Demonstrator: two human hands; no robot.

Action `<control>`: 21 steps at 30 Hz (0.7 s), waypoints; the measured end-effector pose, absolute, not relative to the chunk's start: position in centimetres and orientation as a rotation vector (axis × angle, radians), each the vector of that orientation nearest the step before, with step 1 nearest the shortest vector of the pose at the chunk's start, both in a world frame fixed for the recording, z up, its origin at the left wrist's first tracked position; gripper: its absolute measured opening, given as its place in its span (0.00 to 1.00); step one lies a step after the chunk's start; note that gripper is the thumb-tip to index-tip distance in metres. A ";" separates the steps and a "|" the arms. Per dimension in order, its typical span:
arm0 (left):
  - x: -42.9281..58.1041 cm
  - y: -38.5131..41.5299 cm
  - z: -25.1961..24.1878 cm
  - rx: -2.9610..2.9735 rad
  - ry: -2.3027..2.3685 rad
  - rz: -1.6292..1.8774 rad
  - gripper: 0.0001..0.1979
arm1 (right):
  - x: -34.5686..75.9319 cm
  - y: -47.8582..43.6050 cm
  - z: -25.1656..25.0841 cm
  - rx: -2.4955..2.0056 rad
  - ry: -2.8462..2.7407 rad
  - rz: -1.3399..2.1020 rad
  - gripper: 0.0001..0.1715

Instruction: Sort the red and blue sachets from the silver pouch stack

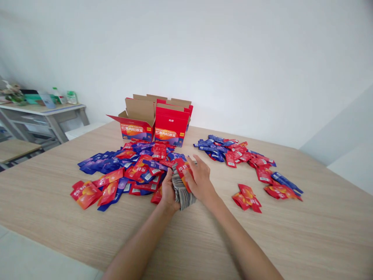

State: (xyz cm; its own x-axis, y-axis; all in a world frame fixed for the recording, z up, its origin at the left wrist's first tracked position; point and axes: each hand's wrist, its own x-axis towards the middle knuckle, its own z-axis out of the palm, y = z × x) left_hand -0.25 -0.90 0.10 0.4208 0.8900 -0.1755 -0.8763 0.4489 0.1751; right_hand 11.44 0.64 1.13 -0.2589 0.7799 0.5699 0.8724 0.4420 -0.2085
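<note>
Squeezing one thick stack between left hand and right hand; lots of loose packets not yet picked off counter.

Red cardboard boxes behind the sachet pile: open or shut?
Open. Left red cardboard box and right red cardboard box both have top flaps raised, brown insides showing. Contents: cannot tell.
</note>
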 end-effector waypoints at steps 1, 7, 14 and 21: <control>-0.1 -1.1 0.1 0.068 0.240 1.096 0.31 | 11.6 0.7 1.1 -1.354 -2.150 -0.185 0.27; 0.6 -1.7 0.3 0.112 0.174 1.029 0.35 | 12.2 1.2 0.5 -1.274 -2.324 -0.099 0.29; -0.7 -0.7 0.2 0.108 0.216 1.101 0.39 | 11.7 0.4 1.5 -1.087 -2.467 -0.125 0.30; -3.2 0.5 0.3 0.144 0.277 1.206 0.45 | 10.0 -1.7 2.4 -1.064 -2.486 0.066 0.34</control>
State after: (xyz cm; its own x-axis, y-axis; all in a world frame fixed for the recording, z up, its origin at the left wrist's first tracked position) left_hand -3.18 0.45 0.30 0.3284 0.9349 -0.1345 -0.8998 0.3530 0.2566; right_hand 9.99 -1.74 2.36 -0.6112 0.6995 0.3704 0.6789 0.7038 -0.2092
